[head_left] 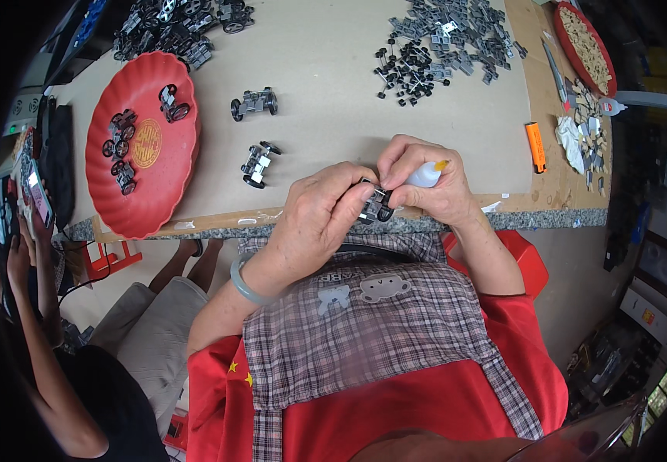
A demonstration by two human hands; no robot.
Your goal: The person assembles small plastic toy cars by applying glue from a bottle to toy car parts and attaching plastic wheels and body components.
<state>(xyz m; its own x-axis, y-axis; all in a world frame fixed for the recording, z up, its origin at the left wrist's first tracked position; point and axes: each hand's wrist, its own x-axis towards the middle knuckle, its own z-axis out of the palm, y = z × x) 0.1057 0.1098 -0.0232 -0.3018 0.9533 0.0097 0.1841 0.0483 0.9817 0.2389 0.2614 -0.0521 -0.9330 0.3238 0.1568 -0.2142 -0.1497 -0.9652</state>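
At the table's near edge my left hand (320,212) is closed, its thumb and fingers pinching a small grey toy car chassis (367,215) with black wheels. My right hand (445,192) is closed too. Its thumb and fingertips press on the same chassis from the right, while a white squeeze bottle (424,176) with a yellow tip is tucked in that hand. Fingers cover much of the chassis. Left of my hands, two wheeled chassis stand on the table, a near one (256,164) with a pale part on it and a farther one (254,103).
A red scalloped tray (177,181) at left holds several chassis. Piles of wheeled chassis (172,27), grey parts (457,38) and small wheel axles (407,73) lie farther back. An orange lighter (535,146) and a red bowl (609,77) are at right. Another person (110,393) is at left.
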